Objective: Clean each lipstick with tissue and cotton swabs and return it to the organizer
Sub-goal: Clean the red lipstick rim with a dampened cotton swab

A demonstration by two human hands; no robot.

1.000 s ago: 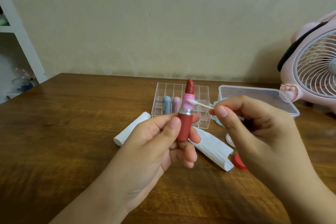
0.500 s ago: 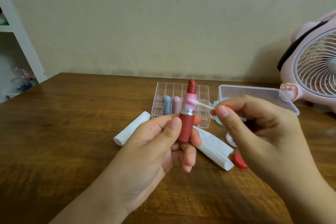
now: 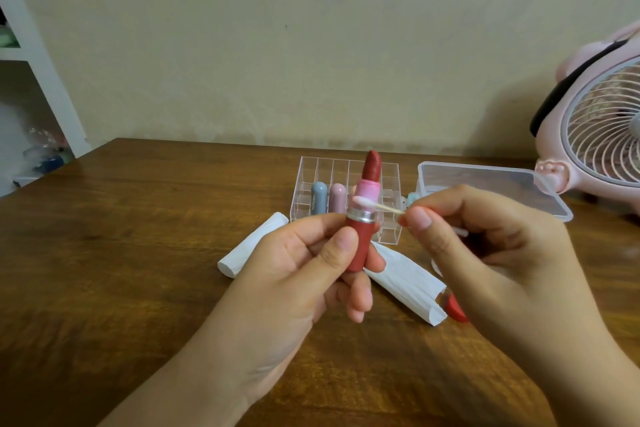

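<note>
The left hand (image 3: 298, 274) grips the red lipstick (image 3: 362, 236) upright above the wooden table (image 3: 121, 270), thumb across the front of the red base and fingers curled round its far side. The bullet is extended: dark red tip at top, pink inner sleeve below it, then a silver collar above the base. The right hand (image 3: 485, 246) pinches the cotton swab (image 3: 377, 203) between thumb and forefinger, the remaining fingers curled behind. The swab lies nearly level, and its cotton tip touches the lipstick at the junction of the pink sleeve and the silver collar. On the table beneath the hands lies a folded white tissue (image 3: 408, 284), set at an angle; just beside its right end lies a red cap (image 3: 455, 310), partly covered by the right hand. A second rolled tissue (image 3: 252, 244) lies to the left, apart from the first. Behind the lipstick stands the clear organizer (image 3: 318, 170), divided into compartments; a blue-grey lipstick (image 3: 318, 198) and a mauve lipstick (image 3: 337, 198) stand upright in adjacent front-row compartments. To the right of the organizer sits a clear plastic box (image 3: 491, 180) with its lid on, partly behind the right hand. At the far right edge stands a pink desk fan (image 3: 602, 121). A white shelf unit (image 3: 31, 45) stands at the far left against the wall.
</note>
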